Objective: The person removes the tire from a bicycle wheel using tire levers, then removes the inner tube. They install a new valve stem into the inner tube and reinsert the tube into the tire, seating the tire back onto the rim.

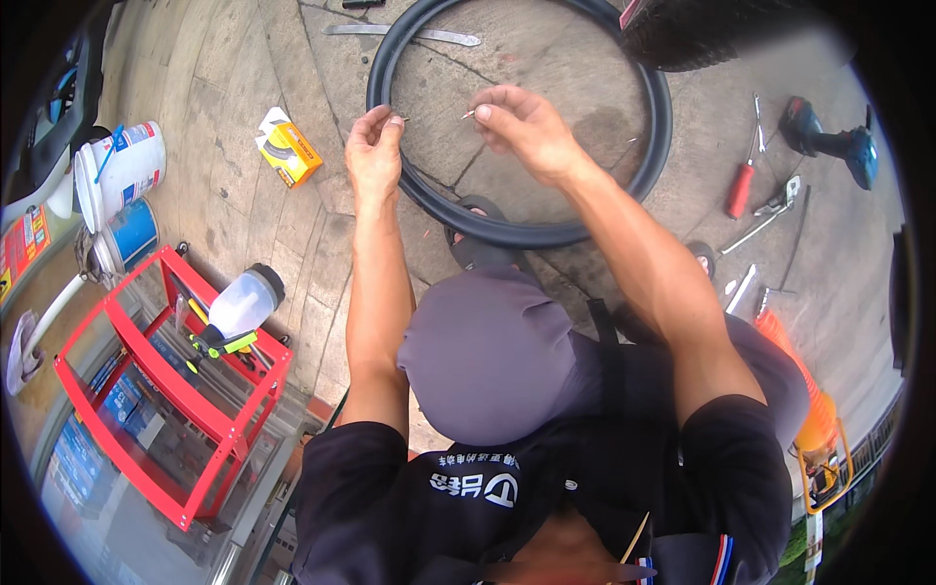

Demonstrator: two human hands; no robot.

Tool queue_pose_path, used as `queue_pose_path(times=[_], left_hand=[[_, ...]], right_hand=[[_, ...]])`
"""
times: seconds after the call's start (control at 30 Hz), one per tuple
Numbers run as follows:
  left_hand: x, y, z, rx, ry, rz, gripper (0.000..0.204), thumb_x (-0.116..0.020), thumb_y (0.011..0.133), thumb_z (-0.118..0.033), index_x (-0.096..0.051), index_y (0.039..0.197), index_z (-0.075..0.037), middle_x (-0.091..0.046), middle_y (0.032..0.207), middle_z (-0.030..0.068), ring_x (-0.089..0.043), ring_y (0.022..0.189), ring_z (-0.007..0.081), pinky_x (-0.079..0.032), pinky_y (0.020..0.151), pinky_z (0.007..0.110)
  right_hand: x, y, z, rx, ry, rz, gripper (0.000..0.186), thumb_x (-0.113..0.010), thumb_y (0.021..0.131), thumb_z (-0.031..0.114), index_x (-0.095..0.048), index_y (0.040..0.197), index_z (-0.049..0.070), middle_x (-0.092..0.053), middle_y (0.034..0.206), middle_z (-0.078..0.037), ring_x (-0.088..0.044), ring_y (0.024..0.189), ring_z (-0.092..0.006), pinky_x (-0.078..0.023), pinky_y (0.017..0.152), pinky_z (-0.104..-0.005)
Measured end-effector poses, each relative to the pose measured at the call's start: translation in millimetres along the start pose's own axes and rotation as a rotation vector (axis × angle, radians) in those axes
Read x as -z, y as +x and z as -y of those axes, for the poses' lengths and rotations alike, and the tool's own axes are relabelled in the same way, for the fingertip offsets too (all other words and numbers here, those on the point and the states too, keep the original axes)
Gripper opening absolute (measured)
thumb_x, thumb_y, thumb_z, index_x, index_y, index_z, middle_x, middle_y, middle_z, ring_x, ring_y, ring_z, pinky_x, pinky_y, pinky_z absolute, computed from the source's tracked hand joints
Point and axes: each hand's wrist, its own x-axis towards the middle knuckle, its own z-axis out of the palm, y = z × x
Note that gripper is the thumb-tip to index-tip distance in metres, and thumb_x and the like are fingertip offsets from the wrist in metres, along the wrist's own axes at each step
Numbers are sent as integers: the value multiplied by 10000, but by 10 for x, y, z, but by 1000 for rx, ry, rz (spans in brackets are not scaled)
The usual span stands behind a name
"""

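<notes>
Head view: found left hand [373, 154] raised at the left rim of a black tyre [546, 235], thumb and forefinger pinching a short thin piece [407, 119], too small to identify. Found right hand [524, 129] over the ring's open middle, likewise pinching a small pointed piece [468, 115], directed toward the left hand but apart from it. Noted tyre lying flat toward the far edge of the paved surface [224, 107]. Recorded a flat metal bar [444, 36] beneath its far left rim, one end inside the ring, the other outside. Located a yellow box [292, 154] left of the tyre, well apart from it. Toward the surface's right edge, logged a red-handled tool [741, 190], a chrome wrench [780, 202] and a blue-and-black power drill [829, 143], the drill outermost. Toward the left edge, observed a white bucket [132, 174], a red metal frame [146, 366] and a translucent bottle [244, 300]. Could not determine contact between bottle and frame.
</notes>
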Motion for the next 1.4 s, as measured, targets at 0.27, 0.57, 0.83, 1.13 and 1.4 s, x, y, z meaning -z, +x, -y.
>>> queue_pose_path(times=[0.27,0.57,0.83,1.13,1.4], left_hand=[[-669,-79,-846,-69,-64,384,310,-673,916,-139,-625,1176,23,-697,1049,101,-661,890,142,-510,782,260],[-1254,-241,-2607,-410,-321,690,619,-584,958,-426,-490,1330,59,-591,1238,183,-602,1095,248,-485,941,365],[-1485,-453,-3194,-535,-151,657,694,-664,911,-382,-433,1371,83,-596,1240,192,-610,1110,254,-488,947,371],[-1894,-874,-3198,-507,-59,493,555,-726,835,-63,-469,1318,27,-619,1203,125,-621,1089,230,-488,988,372],[-2156,-918,-3367,-533,81,389,500,-735,794,-28,-532,1249,19,-648,1077,91,-640,940,191,-520,862,322]], right_hand=[[922,-563,873,-370,-1075,458,219,-623,882,219,-684,984,35,-699,918,-102,-643,891,-213,-490,839,-361],[1496,-886,2757,-135,-1083,138,141,-637,885,179,-675,914,47,-556,708,43,-469,624,-28,-370,541,-208],[1082,-451,3298,326,-496,340,104,-631,934,175,-662,928,76,-619,717,19,-512,564,-46,-417,526,-200],[832,-284,2905,556,-400,-45,207,-638,941,207,-673,1048,33,-615,756,10,-527,655,-46,-418,559,-210],[872,-275,3101,312,-75,25,239,-625,948,215,-628,1118,47,-606,720,-13,-499,523,-57,-385,430,-212]])
